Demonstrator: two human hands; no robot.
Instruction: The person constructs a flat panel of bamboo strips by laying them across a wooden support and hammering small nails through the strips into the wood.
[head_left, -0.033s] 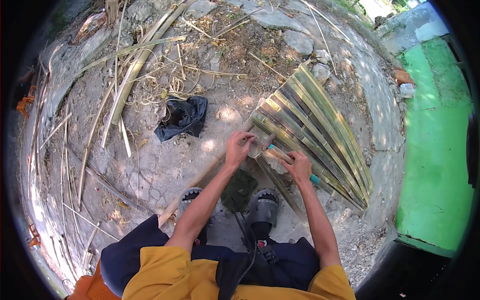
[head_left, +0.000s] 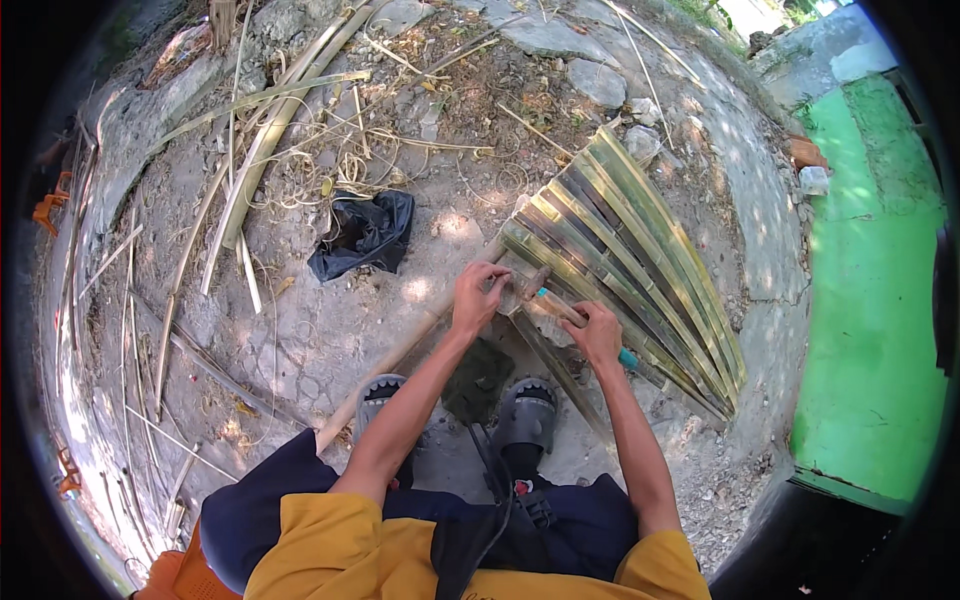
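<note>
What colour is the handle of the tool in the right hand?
The handle is tan with teal near both ends; it shows best in the head view.

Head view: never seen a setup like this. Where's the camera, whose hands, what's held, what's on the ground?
There's no machine here, just a person's two bare hands. The camera is worn on the head, the left one of a pair, looking down through a wide fisheye lens, so straight edges bend near the rim. Picture left is the wearer's left.

The right hand grips what looks like a hammer. The left hand has its fingertips close together; anything between them is too small to tell.

On the ground are fanned bamboo slats, a pole, a black plastic bag and loose strips.
</note>
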